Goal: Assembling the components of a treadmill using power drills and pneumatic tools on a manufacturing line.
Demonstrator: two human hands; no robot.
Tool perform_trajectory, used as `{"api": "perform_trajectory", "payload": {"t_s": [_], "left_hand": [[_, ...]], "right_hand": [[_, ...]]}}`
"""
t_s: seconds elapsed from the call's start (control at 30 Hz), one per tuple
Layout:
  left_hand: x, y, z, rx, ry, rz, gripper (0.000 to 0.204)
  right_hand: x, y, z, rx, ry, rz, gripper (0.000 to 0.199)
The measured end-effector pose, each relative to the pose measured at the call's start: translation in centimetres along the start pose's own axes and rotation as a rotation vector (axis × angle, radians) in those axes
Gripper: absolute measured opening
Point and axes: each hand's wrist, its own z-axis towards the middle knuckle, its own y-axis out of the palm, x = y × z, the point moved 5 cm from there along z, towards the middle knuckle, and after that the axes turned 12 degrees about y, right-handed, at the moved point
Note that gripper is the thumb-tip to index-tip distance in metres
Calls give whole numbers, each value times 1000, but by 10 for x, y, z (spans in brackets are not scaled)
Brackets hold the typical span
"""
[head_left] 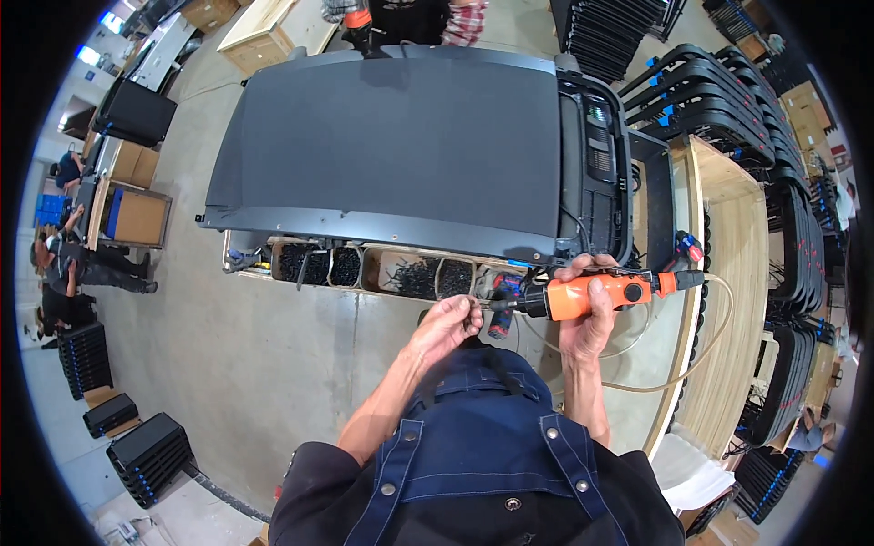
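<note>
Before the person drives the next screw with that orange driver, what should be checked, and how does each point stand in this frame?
1. Right hand wrapped around the orange driver: ok.
2. Left hand pinching something small at the driver's tip: ok; whether it is a screw: cannot tell.
3. Tip seated on it: cannot tell, too small.
4. Hose hanging free behind the driver: ok.
5. Screw bins close to the hands: ok.
6. Treadmill deck lying flat on its stand: ok.

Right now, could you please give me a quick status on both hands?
Right hand gripping orange pneumatic screwdriver. Left hand pinching small screw at its tip. Black treadmill deck ahead, untouched.
</note>
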Motion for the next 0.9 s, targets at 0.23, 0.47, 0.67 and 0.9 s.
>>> {"api": "perform_trajectory", "payload": {"t_s": [0.23,0.47,0.67,0.9], "left_hand": [[-26,42,20,-24,32,25,23],[-31,60,40,53,411,696,24],[-62,73,85,-73,-50,-50,22],[-84,74,111,84,-228,-575,29]], "right_hand": [[-26,-26,11,79,-67,-8,41],[-39,-52,12,224,-151,-60,44],[-59,-34,16,183,-290,-287,49],[-40,18,41,-33,-316,-851,49]]}}
